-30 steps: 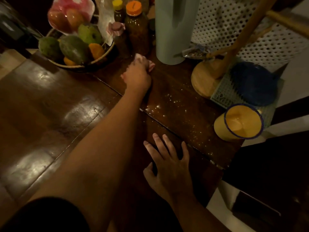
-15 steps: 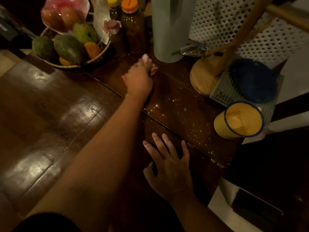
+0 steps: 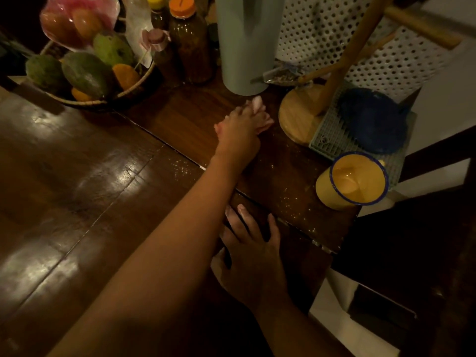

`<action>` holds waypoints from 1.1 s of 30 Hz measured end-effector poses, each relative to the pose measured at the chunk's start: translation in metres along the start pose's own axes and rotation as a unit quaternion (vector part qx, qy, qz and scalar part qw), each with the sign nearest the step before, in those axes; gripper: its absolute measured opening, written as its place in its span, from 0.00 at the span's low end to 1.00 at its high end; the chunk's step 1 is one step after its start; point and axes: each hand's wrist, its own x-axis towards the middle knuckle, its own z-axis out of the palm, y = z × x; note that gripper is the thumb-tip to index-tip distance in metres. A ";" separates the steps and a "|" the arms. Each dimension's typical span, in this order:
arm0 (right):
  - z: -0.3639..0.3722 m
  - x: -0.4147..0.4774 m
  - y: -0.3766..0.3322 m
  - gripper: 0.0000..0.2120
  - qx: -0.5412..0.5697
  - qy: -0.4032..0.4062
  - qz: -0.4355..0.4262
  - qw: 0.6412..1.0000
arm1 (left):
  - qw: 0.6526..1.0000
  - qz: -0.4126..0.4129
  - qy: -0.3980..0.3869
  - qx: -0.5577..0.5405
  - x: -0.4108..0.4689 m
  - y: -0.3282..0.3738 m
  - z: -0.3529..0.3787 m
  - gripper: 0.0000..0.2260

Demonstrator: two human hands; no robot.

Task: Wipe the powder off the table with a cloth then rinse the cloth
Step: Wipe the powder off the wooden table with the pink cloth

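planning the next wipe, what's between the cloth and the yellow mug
Head view: just bare table dusted with white powder between the cloth and yellow mug, no objects.

This looks like a home dining or kitchen corner, dimly lit, with a dark polished wooden tabletop (image 3: 77,176) crowded along its far edge with household food and drinkware. A woven basket (image 3: 77,101) holds green mangoes (image 3: 85,73) and orange fruit beside an orange-lidded jar (image 3: 192,47), a yellow-capped bottle (image 3: 155,11) and a tall pale tumbler (image 3: 247,42). Near the corner stand a yellow enamel mug (image 3: 353,181) with a blue rim, a wooden stand (image 3: 298,117) on a round base, and a plastic grid mat (image 3: 332,140).
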 end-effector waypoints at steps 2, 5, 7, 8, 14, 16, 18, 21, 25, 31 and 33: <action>0.001 0.000 0.001 0.22 -0.004 0.009 -0.003 1.000 | 0.998 0.042 0.054 0.012 -0.014 0.020 0.007 0.34; 0.003 -0.001 0.001 0.22 -0.012 0.012 -0.006 1.000 | 0.998 0.063 0.012 0.016 -0.032 0.017 0.013 0.34; 0.003 0.001 0.001 0.26 -0.027 -0.008 -0.004 1.000 | 0.992 0.099 -0.052 0.054 -0.045 0.004 0.011 0.35; 0.003 0.002 0.000 0.28 -0.033 -0.018 -0.001 0.999 | 0.986 0.155 -0.047 0.040 -0.055 -0.006 0.010 0.34; -0.003 0.002 -0.002 0.30 -0.005 -0.029 0.017 0.999 | 0.983 0.120 0.095 -0.099 -0.092 -0.115 -0.020 0.32; -0.003 0.002 -0.002 0.29 -0.005 -0.022 0.017 1.000 | 0.979 -0.029 0.167 -0.111 -0.103 -0.144 -0.024 0.33; -0.002 0.002 -0.002 0.29 -0.008 -0.015 0.019 1.000 | 0.963 -0.114 0.214 -0.115 -0.127 -0.148 -0.020 0.33; -0.001 0.002 -0.003 0.29 -0.020 -0.017 0.019 0.999 | 0.974 -0.075 0.196 -0.085 -0.171 -0.120 0.004 0.31; 0.000 0.001 -0.003 0.28 -0.042 -0.013 0.016 0.999 | 0.984 0.168 0.056 0.000 -0.213 -0.119 0.026 0.36; 0.000 0.001 -0.003 0.29 -0.043 -0.025 0.016 0.999 | 0.978 -0.178 0.111 -0.017 -0.131 -0.156 -0.016 0.32; -0.001 0.001 -0.003 0.30 -0.042 -0.032 0.015 0.998 | 0.963 -0.217 0.158 -0.013 -0.113 -0.132 -0.015 0.32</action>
